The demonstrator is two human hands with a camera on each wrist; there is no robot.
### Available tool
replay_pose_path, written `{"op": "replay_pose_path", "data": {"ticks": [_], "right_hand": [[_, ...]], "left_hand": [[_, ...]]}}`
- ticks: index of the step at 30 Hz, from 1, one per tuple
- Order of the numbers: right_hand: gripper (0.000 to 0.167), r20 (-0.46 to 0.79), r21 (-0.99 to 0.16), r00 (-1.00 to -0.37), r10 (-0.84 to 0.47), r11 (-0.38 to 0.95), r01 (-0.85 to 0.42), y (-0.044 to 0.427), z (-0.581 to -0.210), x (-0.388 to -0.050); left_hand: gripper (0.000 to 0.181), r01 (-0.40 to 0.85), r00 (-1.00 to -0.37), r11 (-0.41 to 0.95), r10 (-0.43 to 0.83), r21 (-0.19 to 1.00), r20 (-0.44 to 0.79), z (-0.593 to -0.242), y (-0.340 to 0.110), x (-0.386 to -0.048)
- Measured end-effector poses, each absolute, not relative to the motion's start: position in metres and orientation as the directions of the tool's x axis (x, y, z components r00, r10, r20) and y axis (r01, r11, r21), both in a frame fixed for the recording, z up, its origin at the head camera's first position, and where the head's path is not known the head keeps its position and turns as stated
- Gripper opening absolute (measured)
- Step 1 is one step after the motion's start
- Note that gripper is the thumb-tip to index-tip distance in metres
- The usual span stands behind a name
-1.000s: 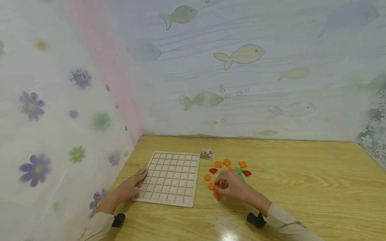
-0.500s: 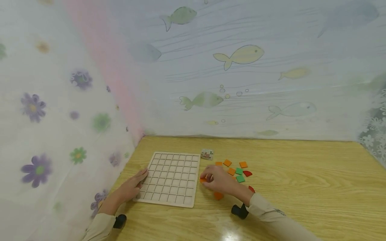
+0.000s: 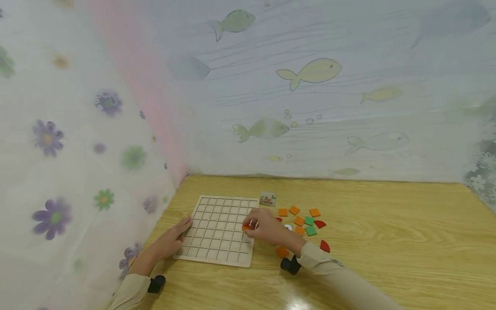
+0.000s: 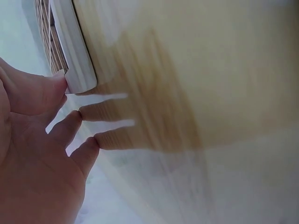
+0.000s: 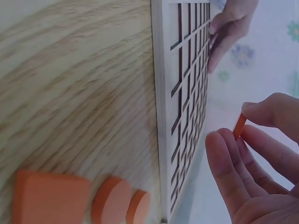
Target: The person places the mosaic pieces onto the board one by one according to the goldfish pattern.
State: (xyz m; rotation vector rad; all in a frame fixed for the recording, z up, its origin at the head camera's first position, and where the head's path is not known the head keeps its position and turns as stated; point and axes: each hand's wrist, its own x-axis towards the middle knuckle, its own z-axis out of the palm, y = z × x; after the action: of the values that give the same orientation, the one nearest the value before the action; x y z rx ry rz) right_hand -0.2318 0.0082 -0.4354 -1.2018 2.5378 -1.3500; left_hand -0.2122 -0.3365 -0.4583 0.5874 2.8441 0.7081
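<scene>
My right hand [image 3: 265, 226] pinches a small orange tile [image 3: 246, 228] between thumb and fingertips, over the right side of a pale gridded wooden board [image 3: 217, 234]. In the right wrist view the orange tile [image 5: 239, 126] is seen edge-on, apart from the board [image 5: 161, 93]; its outline is hard to tell. My left hand [image 3: 170, 241] rests along the board's left edge with its fingers extended. In the left wrist view the thumb of my left hand [image 4: 37, 140] touches the side of the board [image 4: 77, 51], while other fingertips touch the tabletop.
Orange squares [image 3: 293, 210], green squares [image 3: 311, 230] and red quarter-round tiles [image 3: 324, 246] lie right of the board. Two rounded orange pieces [image 5: 112, 200] lie beside an orange square [image 5: 51, 198]. A small picture card [image 3: 268, 198] lies behind. Patterned curtains [image 3: 333, 129] border the wooden table [image 3: 387, 232].
My right hand has moved left from the loose tiles to above the board's right side, carrying the orange tile. My left hand has stayed at the board's left edge.
</scene>
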Motion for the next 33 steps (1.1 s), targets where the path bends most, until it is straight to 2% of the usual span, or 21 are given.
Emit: {"op": "replay_pose_path", "data": {"ticks": [7,18,25,33], "right_hand": [[0.013,0.354,-0.706,-0.688,-0.633,0.302,-0.641,-0.018,-0.438,-0.246],[0.015,0.306,-0.749,-0.714,-0.63,0.303,-0.589,-0.064,-0.446,-0.261],[0.016,0.239,-0.765,-0.75,-0.617,0.356,-0.536,-0.088,-0.446,-0.271],[0.014,0.258,-0.729,-0.732,-0.631,0.37,-0.576,-0.112,-0.447,-0.285]], "left_hand": [[0.056,0.325,-0.917,0.809,0.397,0.49,-0.047,-0.457,-0.338,-0.212],[0.058,0.309,-0.918,0.8,0.392,0.514,-0.058,-0.459,-0.336,-0.213],[0.058,0.31,-0.921,0.801,0.387,0.513,-0.049,-0.459,-0.336,-0.212],[0.057,0.301,-0.925,0.799,0.376,0.521,-0.043,-0.459,-0.336,-0.212]]}}
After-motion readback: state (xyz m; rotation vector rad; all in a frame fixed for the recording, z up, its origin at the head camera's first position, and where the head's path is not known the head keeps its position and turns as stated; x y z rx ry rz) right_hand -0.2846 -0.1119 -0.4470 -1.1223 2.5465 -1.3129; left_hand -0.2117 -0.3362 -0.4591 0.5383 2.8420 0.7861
